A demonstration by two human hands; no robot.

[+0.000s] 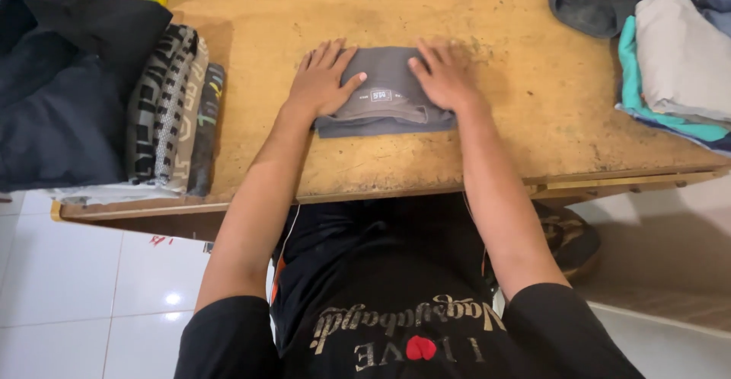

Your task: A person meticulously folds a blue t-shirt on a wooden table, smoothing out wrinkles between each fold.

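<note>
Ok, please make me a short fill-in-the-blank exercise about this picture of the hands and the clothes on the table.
1. Both hands rest flat on a folded garment whose colour is ____.
2. The garment lies on a worn table made of ____.
3. The stack of folded patterned clothes lies nearer to the ____ hand.
4. The left hand and the right hand have their fingers spread ____, not clenched.

Missing words: grey; wood; left; open
</note>
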